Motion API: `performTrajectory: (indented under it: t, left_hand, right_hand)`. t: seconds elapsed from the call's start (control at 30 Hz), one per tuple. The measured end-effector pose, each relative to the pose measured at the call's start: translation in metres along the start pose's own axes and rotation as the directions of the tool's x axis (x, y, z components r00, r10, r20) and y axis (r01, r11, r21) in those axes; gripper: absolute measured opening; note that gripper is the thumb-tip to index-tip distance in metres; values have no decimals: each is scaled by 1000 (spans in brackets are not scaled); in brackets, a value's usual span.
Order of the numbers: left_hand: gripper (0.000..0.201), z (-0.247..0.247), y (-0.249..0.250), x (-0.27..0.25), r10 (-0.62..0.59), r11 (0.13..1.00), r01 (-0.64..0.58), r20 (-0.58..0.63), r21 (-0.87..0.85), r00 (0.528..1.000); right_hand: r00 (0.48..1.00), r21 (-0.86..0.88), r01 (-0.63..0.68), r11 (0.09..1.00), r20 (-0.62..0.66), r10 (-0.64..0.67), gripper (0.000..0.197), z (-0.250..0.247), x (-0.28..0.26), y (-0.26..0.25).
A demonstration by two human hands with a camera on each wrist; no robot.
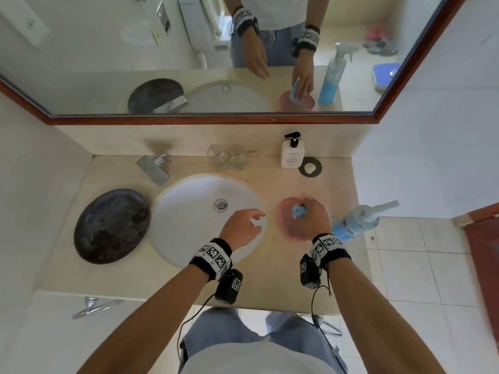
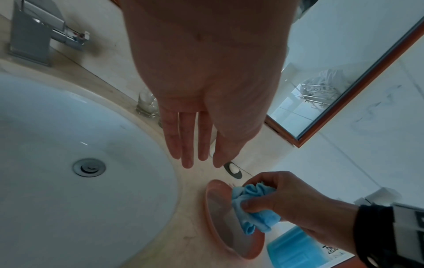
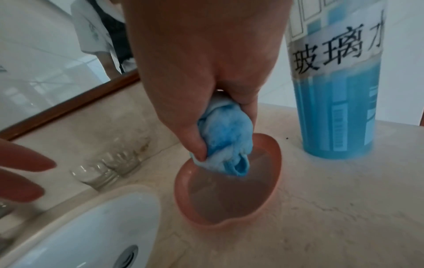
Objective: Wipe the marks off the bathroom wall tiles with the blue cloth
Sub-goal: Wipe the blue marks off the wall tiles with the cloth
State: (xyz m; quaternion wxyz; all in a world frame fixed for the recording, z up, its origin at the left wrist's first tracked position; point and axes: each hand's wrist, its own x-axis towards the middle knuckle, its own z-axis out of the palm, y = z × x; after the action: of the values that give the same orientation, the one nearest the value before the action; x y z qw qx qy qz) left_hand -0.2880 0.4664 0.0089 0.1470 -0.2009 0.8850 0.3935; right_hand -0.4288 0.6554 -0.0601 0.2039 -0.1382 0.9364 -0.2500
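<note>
The head camera looks steeply down on the vanity counter (image 1: 337,265), mirror (image 1: 189,49) toward 12 o'clock. The left wrist camera looks along the palm toward the pink bowl (image 2: 215,217); the right wrist camera sits closest above it (all 3 views share this bowl).

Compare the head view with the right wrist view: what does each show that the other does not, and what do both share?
Head only: the dark plate, the soap dispenser and the tap.

Right wrist only: the printed label on the spray bottle, readable close up, and the water in the pink bowl.

Both: the right hand gripping the bunched blue cloth over the bowl, the sink and two glasses.
</note>
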Motion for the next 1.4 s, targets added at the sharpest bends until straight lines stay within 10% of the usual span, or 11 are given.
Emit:
performTrajectory:
  t: [0.6,0.87,1.13,1.4]
  left_hand:
    - [38,-12,-8,13,21,999,-21,-3,36,1000]
    - [37,-30,26,1,63,976,-111,-251,-185,966]
    - [42,-61,34,-58,98,937,-270,-573,-223,814]
    - [35,-95,0,-133,60,987,-156,-801,-42,596]
  right_hand:
    - [993,154,-96,983,-49,105,15,-31,-3,-9]
    - [985,736,18,677,-131,115,30,-71,-39,-47]
    - [981,967,-151,207,172,-88,37,-60,-48,-120]
    - [847,929,-255,269,348,-401,43,-25,-96,-236]
